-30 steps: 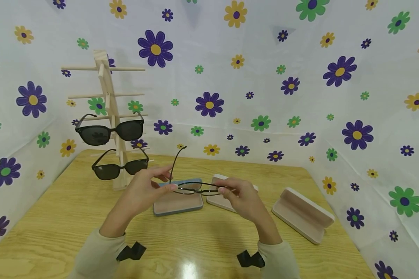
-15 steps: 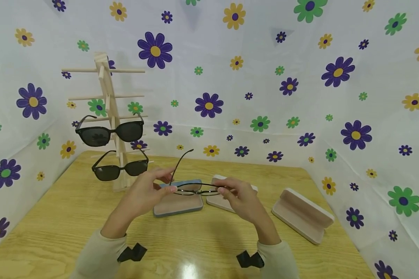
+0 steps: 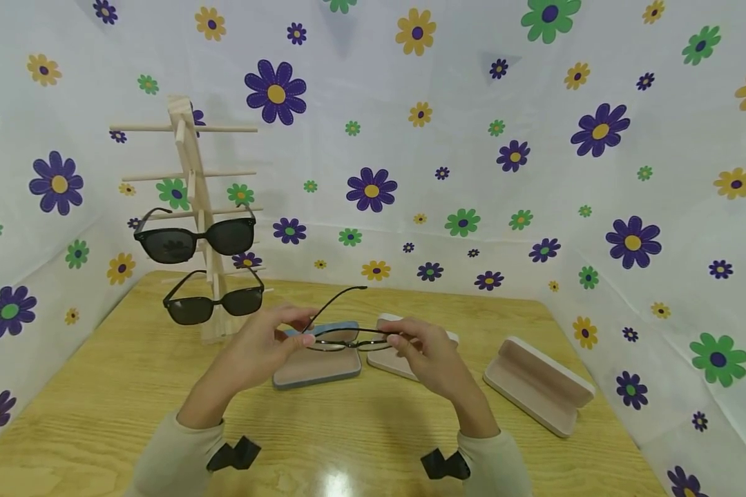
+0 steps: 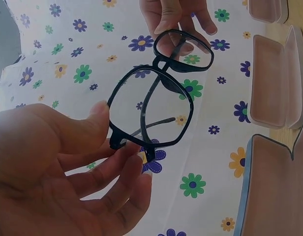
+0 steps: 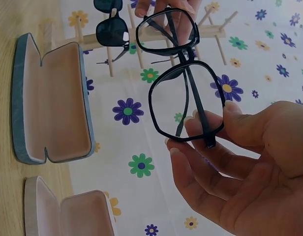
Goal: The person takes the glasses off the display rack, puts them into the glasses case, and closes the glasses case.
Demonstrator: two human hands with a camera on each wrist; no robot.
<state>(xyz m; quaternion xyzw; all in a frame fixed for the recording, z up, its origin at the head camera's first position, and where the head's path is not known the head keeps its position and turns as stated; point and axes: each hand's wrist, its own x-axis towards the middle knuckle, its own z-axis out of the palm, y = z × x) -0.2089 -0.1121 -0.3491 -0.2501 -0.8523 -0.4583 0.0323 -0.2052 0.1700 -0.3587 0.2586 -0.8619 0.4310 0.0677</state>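
Note:
A pair of black-framed eyeglasses (image 3: pixel 351 344) with clear lenses is held up above the table between both hands. My left hand (image 3: pixel 255 352) pinches one end of the frame by the hinge, thumb on the front. At the other end, my right hand (image 3: pixel 432 353) grips the frame between thumb and fingers. In the head view the temple at the left hand slants inward and up, while the other lies folded across behind the lenses. Behind the glasses, an open blue case (image 3: pixel 317 378) with a pale pink lining is partly covered from view.
A wooden rack (image 3: pixel 189 148) with pegs stands at the back left, bearing upper sunglasses (image 3: pixel 169 246) and lower sunglasses (image 3: pixel 189 310). An open pale case (image 3: pixel 388 362) lies behind my right hand. Another open pale case (image 3: pixel 531 393) sits farther right. Flowered cloth surrounds the wooden table (image 3: pixel 342 435).
The temple at my left hand has swung down and inward, from nearly upright to slanting right. The hands stay almost in place, both holding the eyeglasses.

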